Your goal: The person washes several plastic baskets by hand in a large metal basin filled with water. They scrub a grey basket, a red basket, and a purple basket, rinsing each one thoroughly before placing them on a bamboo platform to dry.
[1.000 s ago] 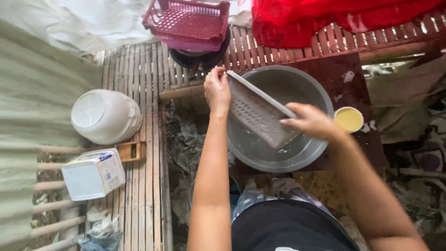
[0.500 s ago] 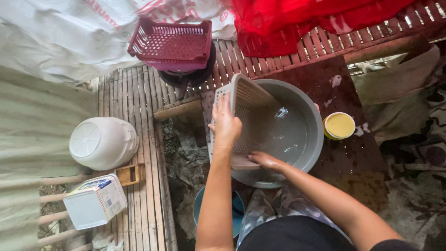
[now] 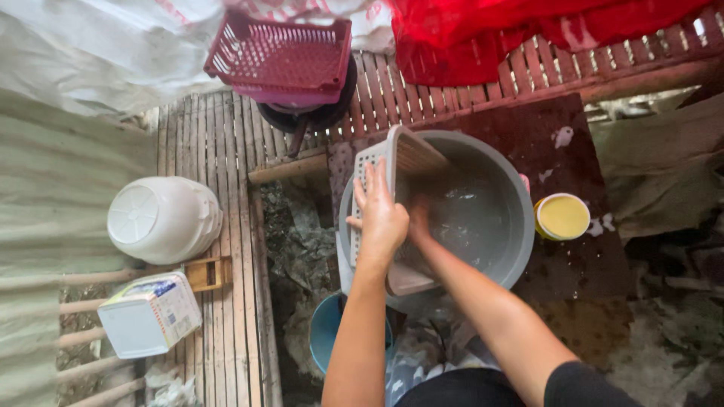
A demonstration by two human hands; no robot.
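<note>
A grey perforated plastic basket (image 3: pixel 411 154) stands on its side at the left of a round grey basin (image 3: pixel 520 226) that holds a little water. My left hand (image 3: pixel 379 218) grips the basket's outer perforated face, fingers spread over it. My right hand (image 3: pixel 419 217) reaches inside the basket against its inner wall. It is blurred and partly hidden behind the left hand, so its fingers cannot be made out.
A yellow round cup (image 3: pixel 562 217) sits right of the basin. A red basket (image 3: pixel 279 56) rests on a black pan at the back, with red cloth (image 3: pixel 490 38) beside it. A white jar (image 3: pixel 162 218) and white box (image 3: pixel 151 313) lie on the slatted floor at left. A blue bucket (image 3: pixel 328 328) stands below the basin.
The grey basket went from lying tilted across the basin to standing on its side at the left. My left hand moved to its outer face and my right hand moved inside it.
</note>
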